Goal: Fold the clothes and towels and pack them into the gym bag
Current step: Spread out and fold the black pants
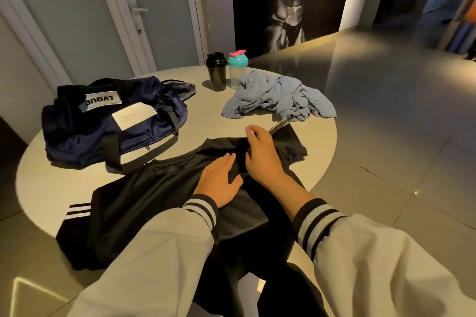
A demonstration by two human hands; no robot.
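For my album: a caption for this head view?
Left hand presses, right hand pinches a black garment beside the navy gym bag.

Dim warm light from the upper right, glare on the floor (pixel 360 64) — wide-angle bending at edges, soft focus

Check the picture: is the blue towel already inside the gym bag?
No, the blue towel lies crumpled on the table, apart from the gym bag.

Clearances and obstructions on the round table (pixel 206 116)

A bare strip runs near to far between the gym bag (pixel 110 121) at left and the blue cloth (pixel 278 98) at right. The black bottle (pixel 219 72) and teal-capped bottle (pixel 238 69) stand upright at its far end. The black shirt (pixel 144 201) covers the near half, with a bare margin at the left edge.
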